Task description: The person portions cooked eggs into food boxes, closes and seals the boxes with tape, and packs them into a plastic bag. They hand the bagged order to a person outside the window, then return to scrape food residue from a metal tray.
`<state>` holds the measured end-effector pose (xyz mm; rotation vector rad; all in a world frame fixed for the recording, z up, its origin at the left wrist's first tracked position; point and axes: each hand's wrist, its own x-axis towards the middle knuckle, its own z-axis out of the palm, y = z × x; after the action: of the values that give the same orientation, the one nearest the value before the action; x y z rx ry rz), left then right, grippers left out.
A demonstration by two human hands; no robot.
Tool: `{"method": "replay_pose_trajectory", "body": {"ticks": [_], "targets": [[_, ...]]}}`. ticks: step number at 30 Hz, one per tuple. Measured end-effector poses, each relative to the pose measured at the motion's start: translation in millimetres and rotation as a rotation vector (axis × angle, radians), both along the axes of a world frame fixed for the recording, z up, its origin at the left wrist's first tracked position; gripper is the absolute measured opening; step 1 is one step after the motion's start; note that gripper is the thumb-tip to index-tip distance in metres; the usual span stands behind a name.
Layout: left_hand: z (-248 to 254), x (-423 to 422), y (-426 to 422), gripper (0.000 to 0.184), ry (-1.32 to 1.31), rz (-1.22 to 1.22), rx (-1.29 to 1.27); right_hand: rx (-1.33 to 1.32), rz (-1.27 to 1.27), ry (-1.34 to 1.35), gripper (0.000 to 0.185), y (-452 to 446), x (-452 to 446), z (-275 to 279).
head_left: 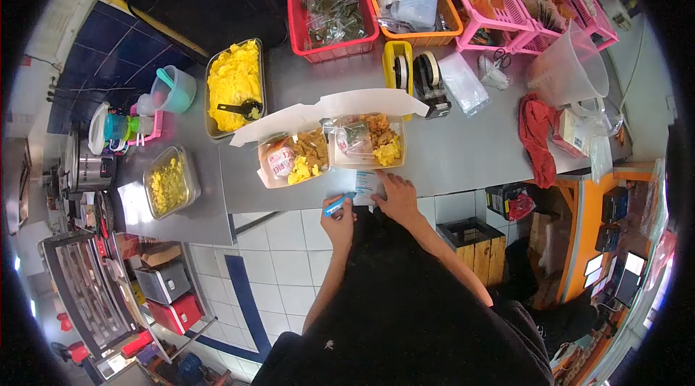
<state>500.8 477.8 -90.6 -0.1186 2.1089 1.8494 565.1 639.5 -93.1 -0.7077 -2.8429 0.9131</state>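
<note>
At the counter's front edge, my left hand [338, 225] is closed around a blue marker [337, 204]. Beside it, my right hand [396, 196] rests with its fingers apart on a small printed paper [365, 185]. Just beyond the paper stand two open food boxes side by side. The left box [271, 185] holds yellow egg, brown pieces and a wrapped packet; the right box [396, 141] holds similar food with a clear bag. Their white lids are raised at the back.
A tray of yellow egg [234, 82] and a smaller container [171, 187] are at the left. Behind the boxes are a red basket [334, 17], an orange basket [452, 20] and tape dispensers [431, 86]. A red cloth [536, 136] and clear jug [568, 68] lie right.
</note>
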Motion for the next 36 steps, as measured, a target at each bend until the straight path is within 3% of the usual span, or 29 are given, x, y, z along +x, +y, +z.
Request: {"method": "replay_pose_trajectory", "body": {"ticks": [15,24,36], "targets": [[1,12,6,0.024,-0.011,-0.118,-0.001,-0.017,-0.015,-0.017,0.071,0,-1,6],[9,4,-2,0.021,-0.007,0.006,-0.006,0.014,-0.019,0.020,0.072,0,1,1],[5,16,2,0.022,0.004,-0.126,-0.041,-0.017,-0.006,-0.037,0.072,2,-1,4]]}}
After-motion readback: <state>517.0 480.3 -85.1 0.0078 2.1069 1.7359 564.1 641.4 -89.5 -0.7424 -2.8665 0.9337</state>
